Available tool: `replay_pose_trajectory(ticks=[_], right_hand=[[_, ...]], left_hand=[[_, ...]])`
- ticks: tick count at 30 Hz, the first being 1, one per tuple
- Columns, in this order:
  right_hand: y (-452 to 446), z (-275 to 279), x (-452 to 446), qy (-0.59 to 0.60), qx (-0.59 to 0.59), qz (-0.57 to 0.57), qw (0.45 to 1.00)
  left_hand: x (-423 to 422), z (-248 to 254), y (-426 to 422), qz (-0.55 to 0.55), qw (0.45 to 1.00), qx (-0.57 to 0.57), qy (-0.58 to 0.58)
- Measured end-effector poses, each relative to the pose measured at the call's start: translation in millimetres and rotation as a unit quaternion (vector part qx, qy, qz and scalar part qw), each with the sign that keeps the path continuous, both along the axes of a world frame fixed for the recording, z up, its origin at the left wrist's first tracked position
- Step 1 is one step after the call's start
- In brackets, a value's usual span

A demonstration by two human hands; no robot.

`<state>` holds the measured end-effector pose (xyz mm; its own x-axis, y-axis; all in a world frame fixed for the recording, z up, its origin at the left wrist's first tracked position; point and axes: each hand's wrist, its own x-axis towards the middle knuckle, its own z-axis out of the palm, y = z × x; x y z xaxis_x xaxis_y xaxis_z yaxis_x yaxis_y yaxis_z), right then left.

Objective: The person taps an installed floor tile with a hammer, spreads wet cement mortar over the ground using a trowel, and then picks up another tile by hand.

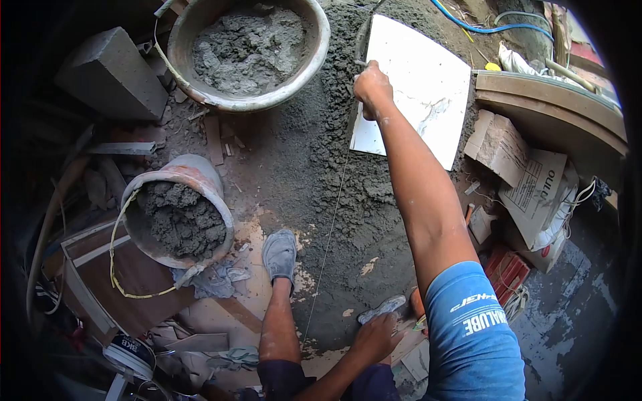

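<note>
My right hand [373, 87] is closed at the left edge of a white marbled tile [428, 87], with a thin dark piece showing by its fingers; what it grips is unclear. The tile lies on rough grey mortar [361, 187]. Down near the gloved-looking grey right shoe [382, 309], my left hand [376, 341] has its fingers curled together, and anything inside them is hidden. A thin string [332, 227] runs from the tile's lower left edge down toward my legs.
A large basin [319, 50] of mortar stands at the upper left, above a tilted bucket [226, 207] of mortar. Left of them is a grey block [114, 73]. Cardboard [535, 194] and a curved wooden panel [548, 100] lie right. My left shoe [279, 254] is beside the mortar.
</note>
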<state>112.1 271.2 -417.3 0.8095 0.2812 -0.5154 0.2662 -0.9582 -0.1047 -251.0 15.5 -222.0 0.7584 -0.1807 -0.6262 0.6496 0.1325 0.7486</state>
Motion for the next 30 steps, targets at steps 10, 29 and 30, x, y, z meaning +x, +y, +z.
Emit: replay_pose_trajectory(ticks=[10, 29, 30], right_hand=[[-17.6, -7.7, -15.9, -0.016, 0.033, 0.028, 0.999], [-45.3, 4.8, 10.8, 0.081, 0.055, -0.033, 0.995], [-44.8, 10.6, 10.0, 0.114, 0.060, -0.052, 0.990]], left_hand=[[9.1, 9.3, 19.5, 0.006, 1.000, 0.017, 0.016], [8.2, 7.0, 8.4, -0.006, 1.000, -0.004, 0.012], [10.2, 8.2, 12.2, -0.004, 1.000, -0.006, 0.018]])
